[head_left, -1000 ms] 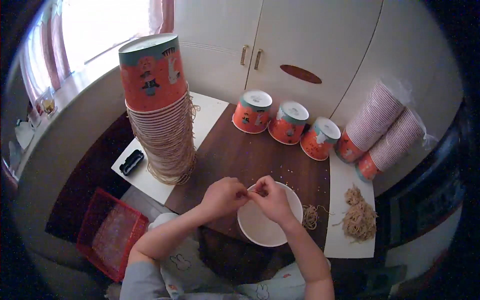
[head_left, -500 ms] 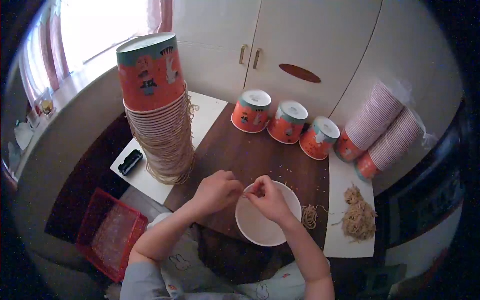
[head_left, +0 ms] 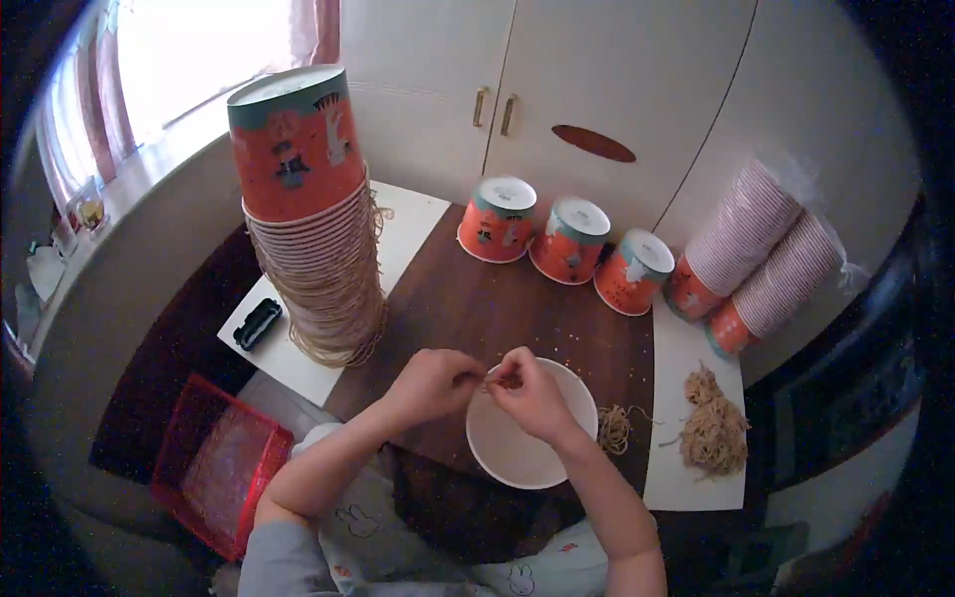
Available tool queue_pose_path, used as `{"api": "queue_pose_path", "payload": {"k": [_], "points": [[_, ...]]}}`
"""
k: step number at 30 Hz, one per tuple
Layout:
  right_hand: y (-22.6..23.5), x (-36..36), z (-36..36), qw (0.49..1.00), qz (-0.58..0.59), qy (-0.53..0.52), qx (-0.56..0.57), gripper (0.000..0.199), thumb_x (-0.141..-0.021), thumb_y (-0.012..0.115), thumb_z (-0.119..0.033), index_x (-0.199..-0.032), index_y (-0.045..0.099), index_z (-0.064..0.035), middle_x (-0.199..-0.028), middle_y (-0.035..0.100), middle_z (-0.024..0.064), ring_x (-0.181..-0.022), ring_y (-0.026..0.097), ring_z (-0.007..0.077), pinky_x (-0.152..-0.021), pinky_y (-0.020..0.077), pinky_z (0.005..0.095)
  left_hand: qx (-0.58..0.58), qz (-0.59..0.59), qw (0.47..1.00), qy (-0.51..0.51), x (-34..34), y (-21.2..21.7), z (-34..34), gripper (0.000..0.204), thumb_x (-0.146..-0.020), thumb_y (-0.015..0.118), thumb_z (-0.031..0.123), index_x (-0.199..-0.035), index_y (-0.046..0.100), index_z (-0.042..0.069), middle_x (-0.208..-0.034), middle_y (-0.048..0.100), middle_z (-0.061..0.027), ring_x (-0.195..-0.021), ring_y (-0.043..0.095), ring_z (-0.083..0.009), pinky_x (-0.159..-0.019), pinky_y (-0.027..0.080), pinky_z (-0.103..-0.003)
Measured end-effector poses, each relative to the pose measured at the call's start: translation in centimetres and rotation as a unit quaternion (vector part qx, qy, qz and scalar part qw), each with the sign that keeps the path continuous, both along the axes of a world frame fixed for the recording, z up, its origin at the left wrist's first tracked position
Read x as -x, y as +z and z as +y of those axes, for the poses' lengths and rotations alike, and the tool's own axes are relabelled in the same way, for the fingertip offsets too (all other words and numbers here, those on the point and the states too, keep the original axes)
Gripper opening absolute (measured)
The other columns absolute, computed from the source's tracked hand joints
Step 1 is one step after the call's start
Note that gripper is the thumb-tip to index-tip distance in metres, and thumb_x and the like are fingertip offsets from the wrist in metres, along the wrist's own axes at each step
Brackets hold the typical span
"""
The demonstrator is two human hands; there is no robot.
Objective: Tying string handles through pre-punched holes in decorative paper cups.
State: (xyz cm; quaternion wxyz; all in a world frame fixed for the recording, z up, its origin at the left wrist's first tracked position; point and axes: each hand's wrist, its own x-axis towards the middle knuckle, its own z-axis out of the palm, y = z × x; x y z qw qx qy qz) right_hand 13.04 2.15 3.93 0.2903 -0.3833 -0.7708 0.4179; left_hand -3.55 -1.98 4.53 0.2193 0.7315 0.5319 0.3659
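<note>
Dark wooden table below me: my left hand and right hand meet, fingers pinched shut on a thin rubber band over the white bowl. Beyond stand a tall cup stack and loose rubber bands.

We cannot make out what our fingers pinch, too small, our right hand covers part of the white paper bowl, both forearms cut off by the lower edge
</note>
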Motion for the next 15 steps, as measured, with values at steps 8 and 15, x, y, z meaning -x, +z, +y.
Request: {"api": "queue_pose_path", "payload": {"k": [8, 15], "points": [[-0.37, 0.13, 0.13, 1.000, -0.006, -0.006, -0.005, 0.021, -0.072, 0.060, -0.004, -0.082, 0.041, -0.0035, -0.076, 0.051, 0.0036, -0.071, 0.051, 0.0102, -0.065, 0.0426, 0.0234, -0.026, -0.034, 0.999, -0.030, 0.08, -0.13, 0.00, 0.019, -0.066, 0.056, 0.010, -0.083, 0.061, 0.002, -0.075, 0.060, -0.0155, -0.070, 0.059, -0.0282, -0.063, 0.047, -0.033], [-0.07, 0.45, -0.16, 1.000, -0.015, -0.015, -0.015, 0.021, -0.072, 0.060, -0.003, -0.081, 0.042, -0.0030, -0.076, 0.053, 0.0048, -0.074, 0.053, 0.0122, -0.068, 0.0436, 0.0251, -0.023, -0.023, 0.999, 0.001, -0.14, -0.81, 0.24, 0.017, -0.065, 0.059, 0.011, -0.081, 0.062, 0.003, -0.074, 0.060, -0.0136, -0.071, 0.058, -0.0271, -0.064, 0.047, -0.034]]}}
